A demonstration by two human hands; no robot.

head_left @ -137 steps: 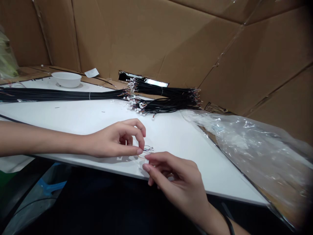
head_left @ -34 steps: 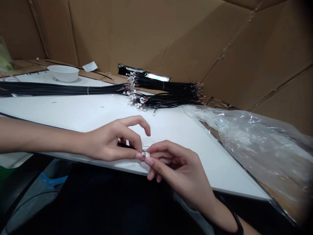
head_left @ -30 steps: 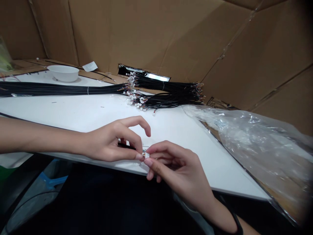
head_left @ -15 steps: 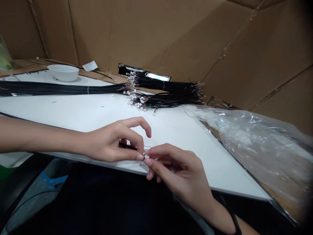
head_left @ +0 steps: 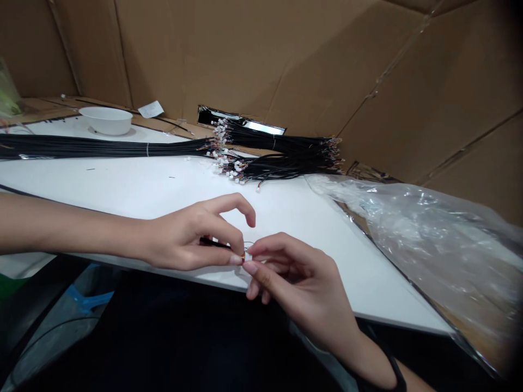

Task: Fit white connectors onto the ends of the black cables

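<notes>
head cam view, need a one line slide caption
Left hand pinches a black wire as right hand holds a small white connector

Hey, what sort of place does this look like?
Likely a cable-harness assembly bench: bundles of black wires with white connectors on a white board, inside a cardboard surround.

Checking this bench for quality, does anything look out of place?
One wire strays from the right-hand black wire bundle, its white connector sitting apart from the other ends. Small black specks also lie on the white board.

Left hand (head_left: 190, 234) and right hand (head_left: 302, 288) pinch, just beside each other
</notes>
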